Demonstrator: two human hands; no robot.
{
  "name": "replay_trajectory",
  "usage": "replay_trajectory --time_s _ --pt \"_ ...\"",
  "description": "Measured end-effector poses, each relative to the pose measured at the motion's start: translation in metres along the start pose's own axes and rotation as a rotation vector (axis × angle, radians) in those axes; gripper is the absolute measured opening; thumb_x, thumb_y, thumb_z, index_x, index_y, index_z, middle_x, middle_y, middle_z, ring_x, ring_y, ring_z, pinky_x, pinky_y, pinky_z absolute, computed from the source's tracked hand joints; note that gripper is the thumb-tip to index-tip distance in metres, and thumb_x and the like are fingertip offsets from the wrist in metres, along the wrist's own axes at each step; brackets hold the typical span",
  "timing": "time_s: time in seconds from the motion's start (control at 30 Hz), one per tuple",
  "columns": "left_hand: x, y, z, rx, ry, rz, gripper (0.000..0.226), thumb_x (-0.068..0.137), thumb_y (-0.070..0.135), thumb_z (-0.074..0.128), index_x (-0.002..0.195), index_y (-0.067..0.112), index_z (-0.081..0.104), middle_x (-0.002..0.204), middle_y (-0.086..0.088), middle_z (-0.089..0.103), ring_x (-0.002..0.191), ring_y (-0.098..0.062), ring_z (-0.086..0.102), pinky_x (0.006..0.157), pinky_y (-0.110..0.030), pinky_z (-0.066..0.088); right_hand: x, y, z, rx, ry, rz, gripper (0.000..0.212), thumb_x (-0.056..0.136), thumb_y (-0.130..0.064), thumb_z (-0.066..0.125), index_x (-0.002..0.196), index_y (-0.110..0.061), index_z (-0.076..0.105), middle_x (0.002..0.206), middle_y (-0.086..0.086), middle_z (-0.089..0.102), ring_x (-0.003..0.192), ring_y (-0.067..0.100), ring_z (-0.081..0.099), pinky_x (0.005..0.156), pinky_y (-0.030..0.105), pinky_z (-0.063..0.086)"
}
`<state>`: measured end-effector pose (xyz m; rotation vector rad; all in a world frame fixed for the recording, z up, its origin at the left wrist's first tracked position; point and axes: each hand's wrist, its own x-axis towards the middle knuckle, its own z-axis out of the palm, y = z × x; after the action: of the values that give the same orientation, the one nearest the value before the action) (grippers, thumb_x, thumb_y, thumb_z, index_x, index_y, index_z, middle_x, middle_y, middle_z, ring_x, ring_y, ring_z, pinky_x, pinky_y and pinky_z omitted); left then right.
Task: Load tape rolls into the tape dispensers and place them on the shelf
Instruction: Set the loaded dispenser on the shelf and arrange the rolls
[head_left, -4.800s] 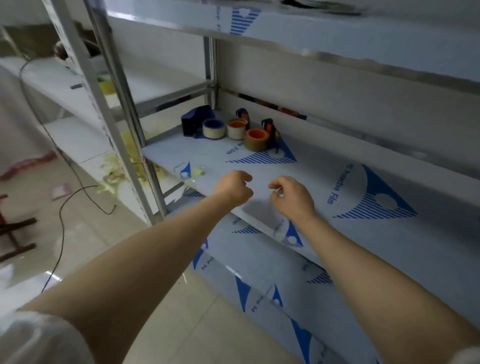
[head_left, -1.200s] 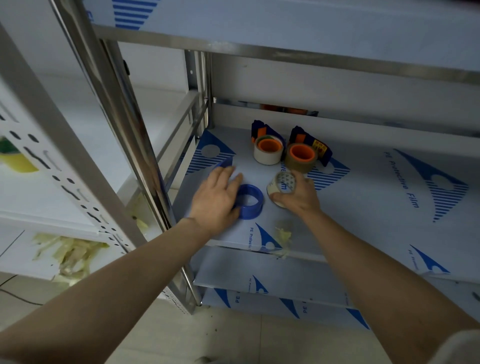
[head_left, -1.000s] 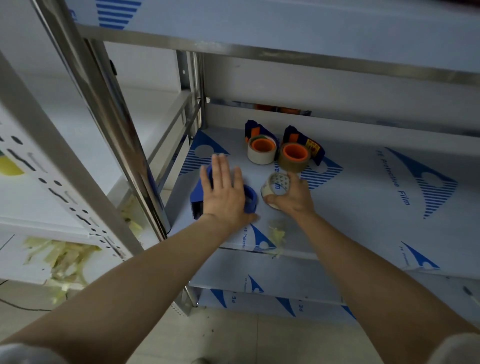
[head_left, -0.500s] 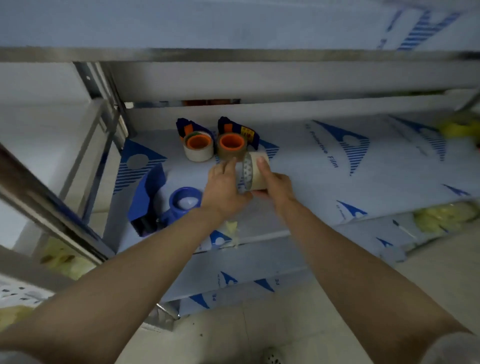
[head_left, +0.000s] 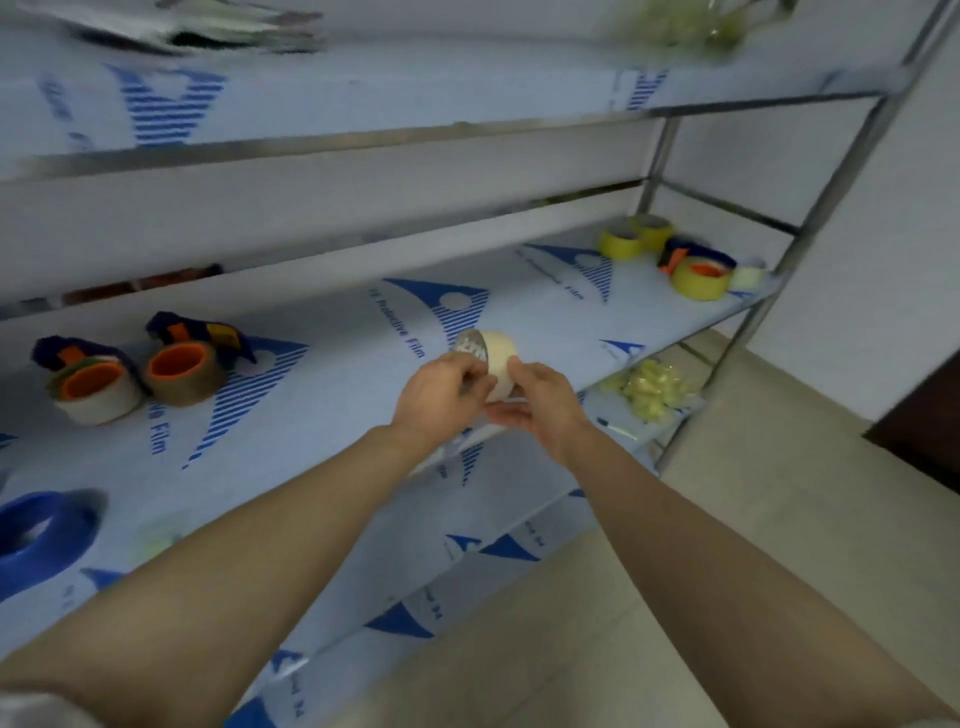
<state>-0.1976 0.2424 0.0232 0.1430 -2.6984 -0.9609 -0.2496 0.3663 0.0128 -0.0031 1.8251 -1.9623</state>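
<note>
A cream tape roll (head_left: 497, 358) is held above the front edge of the shelf (head_left: 363, 395). My left hand (head_left: 441, 392) pinches its near rim, and my right hand (head_left: 540, 405) grips it from the right and below. An empty blue tape dispenser (head_left: 36, 535) lies on the shelf at the far left, partly cut off by the frame edge. Two loaded dispensers stand further back on the left, one with a pale roll (head_left: 91, 387) and one with a brown roll (head_left: 182, 369), both with orange cores.
At the shelf's far right end lie yellow tape rolls (head_left: 636, 236) and another loaded dispenser (head_left: 696, 273). A steel upright (head_left: 810, 218) bounds the rack on the right. Yellowish scraps (head_left: 652, 392) lie on the shelf below. An upper shelf (head_left: 363, 93) hangs overhead.
The view has swung right, so the blue dispenser and loaded dispensers now sit far left. Both hands still hold the cream roll, now a little lower and nearer the shelf's front edge.
</note>
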Motion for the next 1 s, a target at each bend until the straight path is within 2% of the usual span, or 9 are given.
replay_trajectory --time_s 0.1,0.17,0.3,0.47,0.6,0.8,1.0 --pt "0.025 0.054 0.051 -0.024 -0.039 0.02 0.022 0.087 0.029 0.062 0.099 0.011 0.061 0.089 -0.001 0.062 0.081 -0.02 0.057 0.073 -0.03 0.046 0.005 -0.01 -0.066 0.084 0.081 -0.031 0.035 0.101 -0.023 0.041 0.118 0.006 0.048 0.104 0.021 0.058 0.075 0.026 0.063 0.079 0.044 0.056" --pt "0.042 0.086 0.081 -0.026 -0.056 0.06 0.02 0.088 0.025 0.061 0.101 0.011 0.059 0.088 -0.002 0.062 0.081 -0.021 0.057 0.071 -0.028 0.042 0.009 -0.017 -0.106 0.09 0.136 -0.046 0.034 0.101 -0.022 0.041 0.118 0.006 0.049 0.103 0.02 0.059 0.076 0.026 0.064 0.08 0.046 0.055" --pt "0.076 0.13 0.129 0.034 -0.113 0.107 0.025 0.089 0.02 0.059 0.11 0.007 0.06 0.106 -0.013 0.067 0.099 -0.031 0.061 0.081 -0.032 0.045 0.017 -0.024 -0.181 0.054 0.228 -0.036 0.03 0.099 -0.025 0.046 0.117 -0.002 0.053 0.108 0.019 0.061 0.076 0.027 0.066 0.072 0.038 0.058" --pt "0.123 0.166 0.174 0.112 -0.144 0.155 0.026 0.091 0.022 0.057 0.114 0.011 0.061 0.113 -0.014 0.066 0.105 -0.032 0.059 0.088 -0.037 0.048 0.035 -0.033 -0.258 0.073 0.352 -0.022 0.022 0.096 -0.02 0.051 0.111 -0.004 0.055 0.09 0.016 0.06 0.067 0.026 0.063 0.058 0.033 0.055" --pt "0.162 0.182 0.207 0.149 -0.152 0.192 0.028 0.092 0.021 0.055 0.117 0.011 0.061 0.116 -0.015 0.065 0.108 -0.033 0.058 0.088 -0.037 0.046 0.058 -0.044 -0.301 0.045 0.372 -0.039 0.013 0.095 -0.017 0.053 0.089 -0.006 0.059 0.077 0.011 0.06 0.065 0.025 0.06 0.061 0.032 0.054" --pt "0.236 0.196 0.252 0.136 -0.156 0.159 0.033 0.093 0.019 0.054 0.123 0.008 0.058 0.122 -0.018 0.061 0.112 -0.035 0.056 0.092 -0.041 0.047 0.122 -0.074 -0.359 -0.028 0.389 -0.043 0.011 0.091 -0.012 0.058 0.096 -0.002 0.061 0.074 0.009 0.063 0.061 0.021 0.061 0.051 0.025 0.055" --pt "0.317 0.206 0.28 0.152 -0.114 0.106 0.029 0.094 0.017 0.051 0.12 0.006 0.058 0.12 -0.018 0.061 0.108 -0.036 0.056 0.087 -0.04 0.046 0.194 -0.109 -0.408 -0.176 0.367 -0.068 0.009 0.092 -0.012 0.057 0.092 -0.004 0.061 0.071 0.007 0.062 0.06 0.017 0.06 0.058 0.026 0.054"
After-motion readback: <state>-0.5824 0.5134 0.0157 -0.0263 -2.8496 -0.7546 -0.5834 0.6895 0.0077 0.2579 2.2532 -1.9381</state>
